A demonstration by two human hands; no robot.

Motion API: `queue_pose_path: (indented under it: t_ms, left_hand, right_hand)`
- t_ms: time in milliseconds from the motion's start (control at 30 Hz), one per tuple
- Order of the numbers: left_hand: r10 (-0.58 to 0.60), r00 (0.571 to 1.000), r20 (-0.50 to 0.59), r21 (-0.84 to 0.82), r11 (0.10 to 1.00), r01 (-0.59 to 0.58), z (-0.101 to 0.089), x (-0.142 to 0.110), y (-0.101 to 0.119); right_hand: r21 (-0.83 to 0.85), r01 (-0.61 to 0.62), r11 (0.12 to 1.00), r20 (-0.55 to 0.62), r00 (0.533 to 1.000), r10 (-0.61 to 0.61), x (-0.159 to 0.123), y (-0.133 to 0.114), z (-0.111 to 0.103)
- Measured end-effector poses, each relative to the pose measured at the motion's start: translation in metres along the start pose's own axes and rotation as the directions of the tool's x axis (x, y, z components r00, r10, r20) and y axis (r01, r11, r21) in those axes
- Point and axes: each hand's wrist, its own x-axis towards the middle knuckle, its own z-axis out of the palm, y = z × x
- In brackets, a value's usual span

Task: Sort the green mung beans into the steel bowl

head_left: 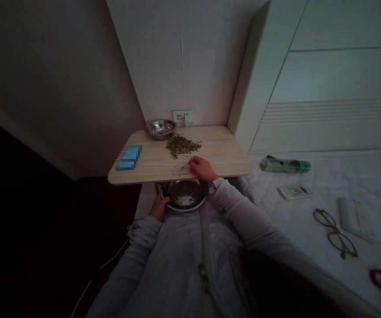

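My left hand [160,207] grips the left side of a metal bowl [186,207] just below the table's front edge, thumb over the rim. A few small grains lie inside that bowl. Over the front of the small wooden table [223,145], my right hand [203,168] is closed with its fingertips pinching a clear half-round plastic piece [179,168], shaped like a protractor. Some dark grains show on or under this piece. Just behind it spreads a loose pile of small green-brown grains [181,145], perhaps beans.
A second metal bowl [160,130] stands at the table's back left, near a wall socket [182,116]. A blurred blue-screened phone [129,157] lies at left. On the bed are a green-ended bottle [284,165], another phone [295,191], glasses [335,232] and a pale case [355,217].
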Motion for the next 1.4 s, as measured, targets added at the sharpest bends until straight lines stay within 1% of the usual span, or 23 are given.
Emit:
queue_pose_path:
  t_ms: [267,433,600,767,867,1033,1167,1400]
  left_hand:
    - [-0.019,1.0,-0.019,-0.002,1.0,0.019,0.0027,-0.0043,0.0028]
    - [-0.014,1.0,-0.008,-0.008,1.0,0.014,0.004,-0.005,0.0045]
    - [-0.023,1.0,-0.003,0.007,1.0,0.023,0.0023,-0.0033,0.0031]
    - [-0.007,1.0,-0.002,0.023,1.0,0.007,0.0008,-0.0023,0.0022]
    - [-0.008,1.0,-0.016,0.022,1.0,0.008,0.0012,-0.0029,0.0026]
    - [-0.023,1.0,-0.007,0.004,1.0,0.023,0.0019,-0.0036,0.003]
    - [-0.015,1.0,-0.018,0.02,1.0,0.015,0.0022,-0.0044,0.0036]
    - [-0.021,1.0,-0.005,0.014,1.0,0.021,0.0039,-0.0066,0.0055]
  right_hand:
    - [-0.024,0.009,1.0,0.003,1.0,-0.009,0.0,0.0007,0.0004]
    - [-0.027,0.012,1.0,-0.004,1.0,-0.012,0.0009,0.0012,0.001]
    - [-0.022,0.003,1.0,-0.002,1.0,-0.003,0.0015,0.0017,0.0014]
    - [-0.036,0.022,0.999,-0.01,1.0,-0.023,0.0003,0.0002,0.0006]
    - [-0.044,0.024,0.999,-0.001,1.0,-0.024,-0.0007,-0.0013,-0.0003]
    - [-0.053,0.023,0.998,0.024,0.999,-0.021,-0.001,-0.0016,-0.0007]
    - [-0.052,0.026,0.998,0.033,0.999,-0.024,-0.0013,-0.0019,-0.0009]
    - [-0.053,0.003,0.999,0.01,1.0,-0.003,-0.0015,-0.003,-0.0013]
